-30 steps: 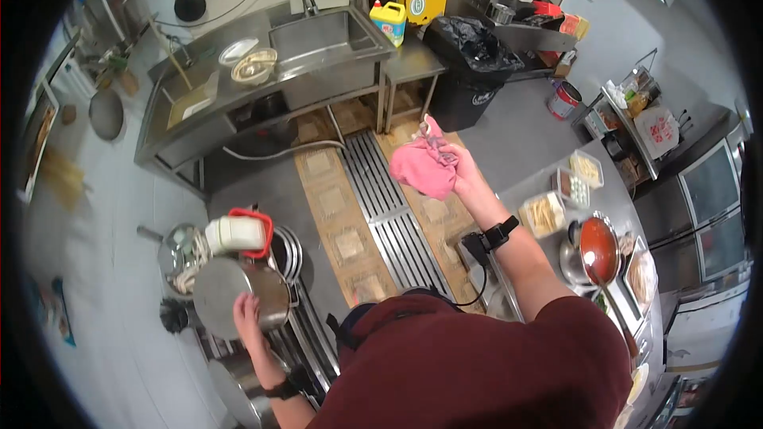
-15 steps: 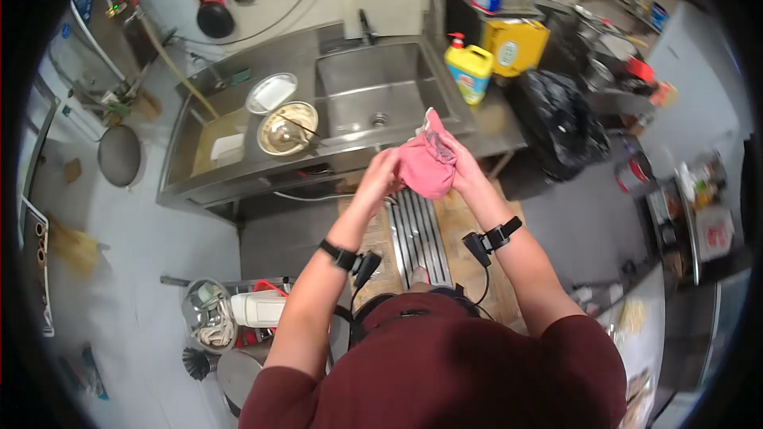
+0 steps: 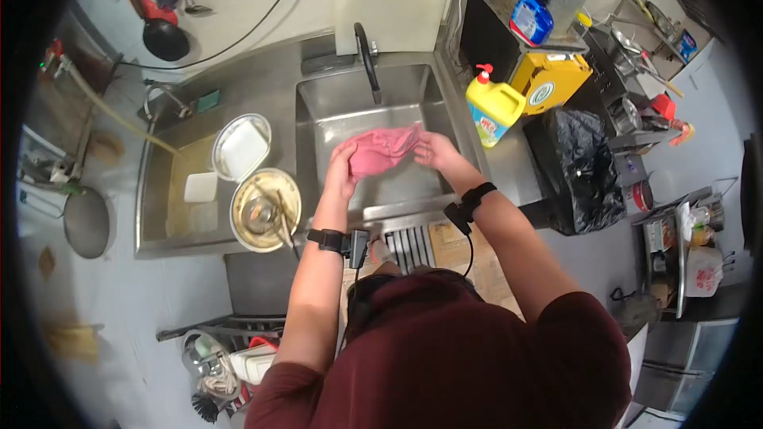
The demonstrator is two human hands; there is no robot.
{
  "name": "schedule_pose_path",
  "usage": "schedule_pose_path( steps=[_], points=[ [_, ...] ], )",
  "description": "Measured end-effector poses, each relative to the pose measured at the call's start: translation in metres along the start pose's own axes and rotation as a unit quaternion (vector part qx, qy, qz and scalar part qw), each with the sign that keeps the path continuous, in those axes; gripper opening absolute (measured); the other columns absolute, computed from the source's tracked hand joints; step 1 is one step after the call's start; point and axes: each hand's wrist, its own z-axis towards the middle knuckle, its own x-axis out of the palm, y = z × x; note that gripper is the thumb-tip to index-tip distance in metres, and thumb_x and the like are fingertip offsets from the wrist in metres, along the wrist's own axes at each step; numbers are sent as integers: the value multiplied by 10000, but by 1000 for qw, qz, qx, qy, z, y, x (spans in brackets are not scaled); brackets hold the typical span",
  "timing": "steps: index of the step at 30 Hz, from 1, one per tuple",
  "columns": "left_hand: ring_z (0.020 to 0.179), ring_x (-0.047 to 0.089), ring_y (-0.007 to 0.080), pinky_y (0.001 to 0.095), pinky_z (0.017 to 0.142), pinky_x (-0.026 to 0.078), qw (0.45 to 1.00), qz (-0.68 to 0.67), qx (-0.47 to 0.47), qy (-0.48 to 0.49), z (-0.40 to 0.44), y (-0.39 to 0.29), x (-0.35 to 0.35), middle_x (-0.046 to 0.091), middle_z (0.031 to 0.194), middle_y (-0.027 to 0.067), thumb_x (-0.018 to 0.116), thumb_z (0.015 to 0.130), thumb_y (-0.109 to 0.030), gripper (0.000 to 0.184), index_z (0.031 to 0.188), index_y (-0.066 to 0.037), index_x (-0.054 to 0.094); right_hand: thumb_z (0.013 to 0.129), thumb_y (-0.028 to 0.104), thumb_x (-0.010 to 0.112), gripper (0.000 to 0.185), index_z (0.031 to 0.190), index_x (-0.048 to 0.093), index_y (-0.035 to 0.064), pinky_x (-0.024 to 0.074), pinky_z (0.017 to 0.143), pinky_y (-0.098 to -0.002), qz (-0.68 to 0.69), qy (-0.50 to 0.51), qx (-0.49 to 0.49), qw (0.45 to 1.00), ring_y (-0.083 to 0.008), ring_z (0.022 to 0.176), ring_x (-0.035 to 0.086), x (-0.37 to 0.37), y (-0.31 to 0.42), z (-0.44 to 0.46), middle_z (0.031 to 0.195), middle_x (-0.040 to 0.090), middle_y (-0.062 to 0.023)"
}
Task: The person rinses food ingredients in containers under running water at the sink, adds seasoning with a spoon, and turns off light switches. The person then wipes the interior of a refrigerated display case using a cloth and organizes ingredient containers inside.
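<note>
A crumpled pink cloth [image 3: 383, 151] is stretched between my two hands over the right sink basin [image 3: 334, 115]. My left hand [image 3: 342, 168] is closed on the cloth's left end. At its right end, my right hand [image 3: 435, 149] pinches the edge with bent fingers. Beyond the cloth, the black faucet [image 3: 368, 63] arches over the basin. A bowl [image 3: 294, 199] with utensils in it stands on the counter to the left of my left hand.
White dishes [image 3: 258, 133] sit behind the bowl. The left basin [image 3: 163, 202] holds cloudy water. On the right are a yellow detergent jug [image 3: 494, 107], a blue spray bottle [image 3: 534, 16], a yellow box [image 3: 560, 79] and a black trash bag [image 3: 580, 163].
I have come closer to the sink. Both hands have moved forward over the basin, and the cloth has gone from bunched up to spread sideways between them.
</note>
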Motion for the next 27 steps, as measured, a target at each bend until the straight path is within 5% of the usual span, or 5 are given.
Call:
schedule_pose_path(
  steps=[8, 13, 21, 23, 27],
  points=[
    [955, 534, 280, 421, 818, 455, 993, -33, -80, 84, 115, 27, -5, 540, 1017, 119, 508, 712, -85, 347, 1055, -51, 470, 779, 247, 572, 312, 1006, 538, 35, 415, 798, -378, -547, 217, -402, 702, -245, 894, 511, -21, 85, 199, 986, 552, -53],
    [994, 531, 241, 407, 881, 413, 975, -153, -155, 40, 132, 8, 5, 547, 1071, 119, 485, 829, -241, 383, 1164, -58, 461, 788, 369, 546, 569, 1257, 390, 86, 405, 831, -372, -343, 17, -220, 913, -253, 1057, 469, 100, 175, 250, 1191, 492, -107],
    [720, 512, 60, 190, 627, 395, 981, 165, -97, -25, 166, 30, 10, 572, 809, -27, 490, 810, -14, 207, 989, -54, 585, 814, 248, 477, 257, 928, 563, 34, 449, 677, -353, -606, 127, -341, 707, -280, 784, 581, 76, 142, 302, 806, 598, -157],
    [668, 487, 62, 191, 569, 382, 969, 241, -55, 30, 177, 48, -6, 540, 752, -39, 499, 810, -12, 196, 982, -46, 586, 804, 336, 427, 322, 910, 577, 73, 456, 656, -412, -744, 323, -388, 437, -348, 732, 568, 58, 103, 280, 816, 603, -171],
    [618, 464, 80, 201, 518, 367, 956, 289, 17, 38, 170, 48, 21, 485, 776, -7, 460, 757, 52, 169, 833, -41, 578, 836, 463, 416, 460, 920, 578, 41, 436, 661, -330, -499, 310, -17, 809, -200, 714, 540, 22, 25, 244, 773, 585, -68]
  ],
)
